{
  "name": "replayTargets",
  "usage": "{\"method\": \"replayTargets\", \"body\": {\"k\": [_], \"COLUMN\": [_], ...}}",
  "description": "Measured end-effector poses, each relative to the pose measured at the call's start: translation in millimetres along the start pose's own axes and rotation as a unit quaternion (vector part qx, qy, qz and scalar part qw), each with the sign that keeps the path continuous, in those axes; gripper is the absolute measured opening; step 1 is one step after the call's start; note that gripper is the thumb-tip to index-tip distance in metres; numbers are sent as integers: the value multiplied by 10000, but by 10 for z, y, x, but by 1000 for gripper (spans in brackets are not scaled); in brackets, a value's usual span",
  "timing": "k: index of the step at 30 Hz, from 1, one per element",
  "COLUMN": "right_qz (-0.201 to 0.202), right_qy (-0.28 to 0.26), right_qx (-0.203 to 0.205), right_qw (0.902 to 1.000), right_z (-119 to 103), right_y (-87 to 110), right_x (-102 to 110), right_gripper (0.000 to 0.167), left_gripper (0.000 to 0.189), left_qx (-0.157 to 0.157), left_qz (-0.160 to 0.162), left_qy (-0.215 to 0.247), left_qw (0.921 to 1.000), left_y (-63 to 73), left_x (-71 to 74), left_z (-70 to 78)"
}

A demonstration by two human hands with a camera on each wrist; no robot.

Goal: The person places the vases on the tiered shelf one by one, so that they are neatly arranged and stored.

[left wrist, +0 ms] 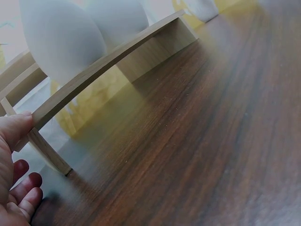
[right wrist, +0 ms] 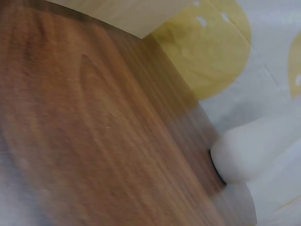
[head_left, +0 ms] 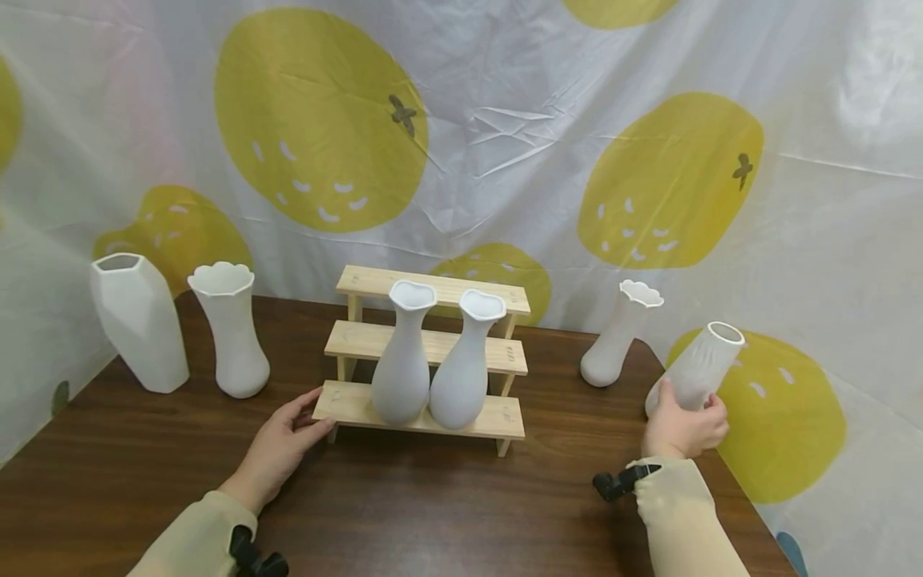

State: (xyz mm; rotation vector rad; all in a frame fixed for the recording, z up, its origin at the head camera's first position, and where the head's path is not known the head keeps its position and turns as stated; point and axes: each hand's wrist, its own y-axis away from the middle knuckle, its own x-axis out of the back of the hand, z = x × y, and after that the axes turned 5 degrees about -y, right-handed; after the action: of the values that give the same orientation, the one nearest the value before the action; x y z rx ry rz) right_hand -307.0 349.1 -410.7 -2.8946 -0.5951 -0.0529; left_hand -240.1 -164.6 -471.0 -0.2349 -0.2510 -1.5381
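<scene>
At the left end of the lowest step of a three-step wooden stand [head_left: 425, 279], my left hand [head_left: 277, 449] grips the board, its thumb on the edge in the left wrist view. Two white vases with wavy mouths, the left one [head_left: 401, 377] and the right one [head_left: 461, 385], stand side by side on that step. My right hand [head_left: 681, 429] holds a ribbed white vase [head_left: 703, 361] by its lower part, near the table's right edge. In the right wrist view neither the hand nor this vase shows.
A scalloped white vase [head_left: 613, 340] stands between the stand and my right hand. On the left are a faceted white vase [head_left: 140, 328] and another scalloped vase [head_left: 238, 344]. The brown table [head_left: 433, 513] ends at a fruit-print curtain [head_left: 505, 144] behind and beside it.
</scene>
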Motion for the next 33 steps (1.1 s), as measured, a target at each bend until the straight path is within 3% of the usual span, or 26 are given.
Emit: {"method": "replayTargets", "body": {"k": [5, 16, 33], "right_qz": [-296, -700, -874], "right_qy": [56, 15, 188], "right_qx": [-327, -410, -601], "right_qw": [9990, 9967, 9942], "right_z": [-39, -62, -86], "right_y": [-80, -265, -468], "right_x": [-5, -36, -83], "right_gripper": [85, 92, 91], "left_gripper": [71, 71, 71], "left_qx": [-38, -68, -47], "left_qz": [-5, 1, 11], "left_qy": [22, 10, 6], "left_qw": [10000, 10000, 10000], "left_y": [-6, -5, 2], "left_x": [5, 10, -1], "left_z": [0, -1, 8]}}
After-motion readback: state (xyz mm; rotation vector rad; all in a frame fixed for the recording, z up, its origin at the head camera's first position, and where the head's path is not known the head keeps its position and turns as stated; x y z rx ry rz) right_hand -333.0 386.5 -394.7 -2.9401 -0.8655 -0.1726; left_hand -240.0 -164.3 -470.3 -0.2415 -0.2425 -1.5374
